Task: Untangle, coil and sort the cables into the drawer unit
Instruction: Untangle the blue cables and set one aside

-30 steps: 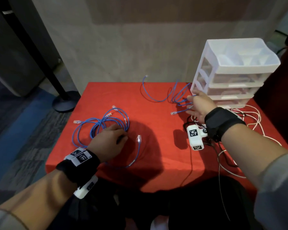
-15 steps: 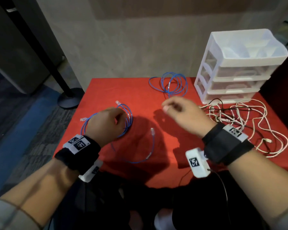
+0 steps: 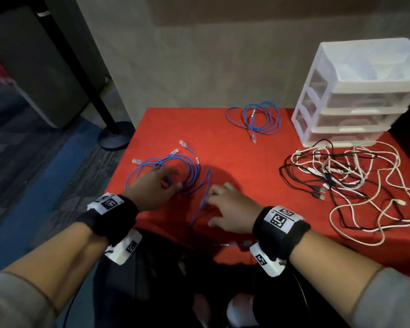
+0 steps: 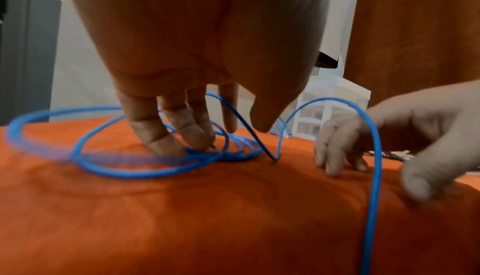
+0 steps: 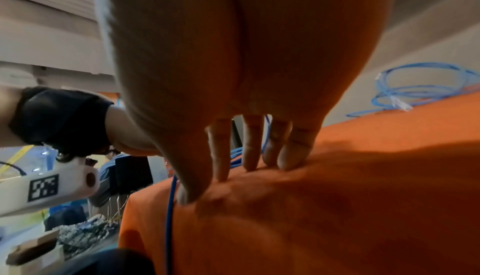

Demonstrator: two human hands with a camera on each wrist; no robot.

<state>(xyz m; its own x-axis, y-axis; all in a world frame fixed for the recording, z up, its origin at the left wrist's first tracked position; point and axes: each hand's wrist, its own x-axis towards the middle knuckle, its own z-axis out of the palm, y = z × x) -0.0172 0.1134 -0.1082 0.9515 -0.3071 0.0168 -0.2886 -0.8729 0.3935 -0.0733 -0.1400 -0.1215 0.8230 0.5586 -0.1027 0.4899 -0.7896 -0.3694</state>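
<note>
Left hand pins the blue cable bundle at frame centre-left, fingers curled onto its loops; right hand, fingers relaxed, rests beside the loose tail. Best draw that tail out slowly, bundle held down.

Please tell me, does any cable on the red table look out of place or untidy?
Yes. The white and black cables lie in one tangled heap in front of the drawer unit. One strand of the blue cable near the right hand runs over the table's front edge and hangs down.
</note>
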